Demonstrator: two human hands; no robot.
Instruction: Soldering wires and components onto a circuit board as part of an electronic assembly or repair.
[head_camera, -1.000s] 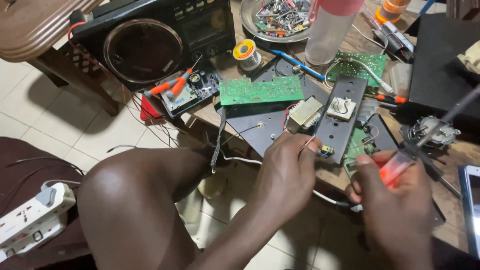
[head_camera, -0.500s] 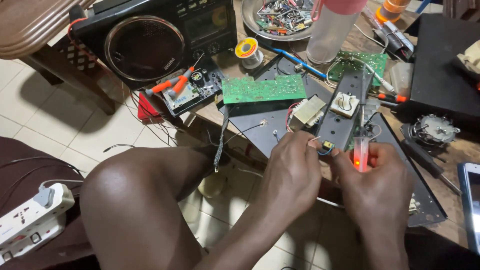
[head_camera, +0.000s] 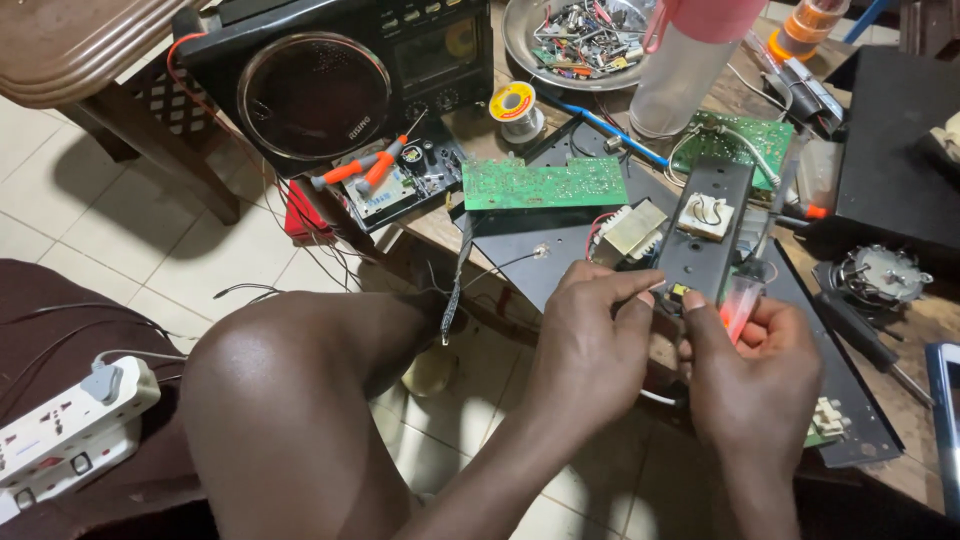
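My left hand pinches the near end of a long black board that carries a small white part. My right hand grips a tool with a clear red-orange handle, its tip close to the same end of the board. Both hands meet over a flat black panel at the table's front edge. A green circuit board lies just beyond, and a beige transformer sits beside the black board. My bare knee fills the lower middle of the view.
A black radio stands at the back left with orange-handled pliers in front. A solder spool, a metal dish of parts and a clear bottle lie behind. A white power strip rests at lower left. A screwdriver lies on the right.
My right hand has swung left from the table's right side and brought the red-handled tool to the near end of the black board, beside my left hand.
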